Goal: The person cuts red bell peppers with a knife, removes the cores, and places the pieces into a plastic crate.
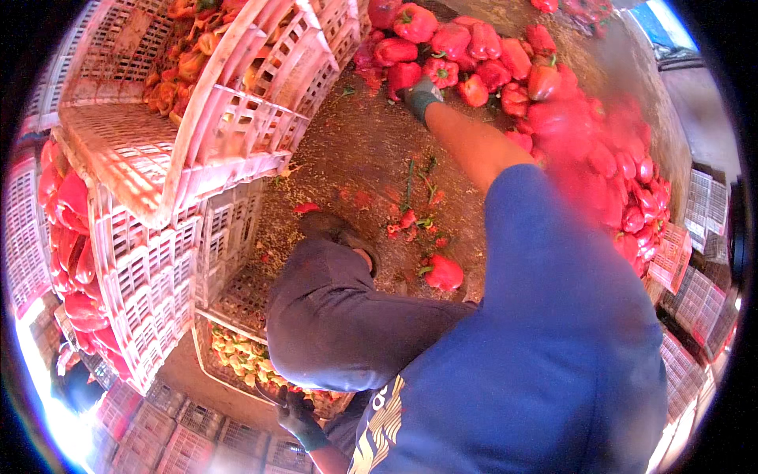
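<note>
My right hand (424, 98), in a grey-green work glove, reaches to the near edge of a heap of red bell peppers (485, 44). Its fingers close on one red bell pepper (404, 78) and are partly hidden there. Low in the picture, my gloved left hand (296, 415) hangs by a crate of small yellow-green peppers (246, 358). A thin dark shape shows at its fingers; whether it is a blade or a finger I cannot tell. One loose red bell pepper (443, 273) lies on the floor near my bent leg (355, 314).
A tilted plastic crate (249, 127) holds orange and yellow peppers. Beneath it, another crate (148, 284) stands beside long red peppers (74, 237). Stem and pepper scraps (408, 219) litter the brown floor (349, 148). More crates (699, 302) stand at the right.
</note>
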A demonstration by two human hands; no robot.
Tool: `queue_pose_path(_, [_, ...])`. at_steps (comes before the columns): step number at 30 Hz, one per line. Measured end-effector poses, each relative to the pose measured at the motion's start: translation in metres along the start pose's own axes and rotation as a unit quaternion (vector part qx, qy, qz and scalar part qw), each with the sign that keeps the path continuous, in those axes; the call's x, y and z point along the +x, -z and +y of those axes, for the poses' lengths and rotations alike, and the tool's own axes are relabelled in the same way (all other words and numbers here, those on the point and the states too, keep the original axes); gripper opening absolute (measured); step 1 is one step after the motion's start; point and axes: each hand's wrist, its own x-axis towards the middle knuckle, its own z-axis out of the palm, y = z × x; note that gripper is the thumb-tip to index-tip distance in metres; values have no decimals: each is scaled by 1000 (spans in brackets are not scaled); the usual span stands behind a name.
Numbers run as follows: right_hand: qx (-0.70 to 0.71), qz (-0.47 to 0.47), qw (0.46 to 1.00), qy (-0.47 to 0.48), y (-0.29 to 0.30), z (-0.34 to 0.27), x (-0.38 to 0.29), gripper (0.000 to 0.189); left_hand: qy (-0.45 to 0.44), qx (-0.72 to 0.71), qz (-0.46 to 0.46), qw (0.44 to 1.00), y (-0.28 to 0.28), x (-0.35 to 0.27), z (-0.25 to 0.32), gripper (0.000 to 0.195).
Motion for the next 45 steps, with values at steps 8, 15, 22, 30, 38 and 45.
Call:
queue_pose_path(8, [33,-26,999,1,-35,2,81,65,1,38,0,999,-2,16,-2,44])
queue_pose_path(15, [28,-27,999,-6,-44,-7,71,72,-15,38,-12,999,-7,8,1,40])
queue_pose_path(22, [-260,-178,919,237,-45,-13,-2,80,-31,78,-26,996,-29,5,10,37])
queue_pose_path(30, [110,-373,915,109,-65,-2,-44,62,-34,51,-25,998,-31,-12,23,39])
queue_pose_path(38, [234,-488,791,286,35,-95,-261,92,-103,-27,-5,994,-33,-70,65,45])
queue_pose_path(45, [263,-388,620,629,118,-212,-455,102,-313,-139,-44,939,-35,-115,143,63])
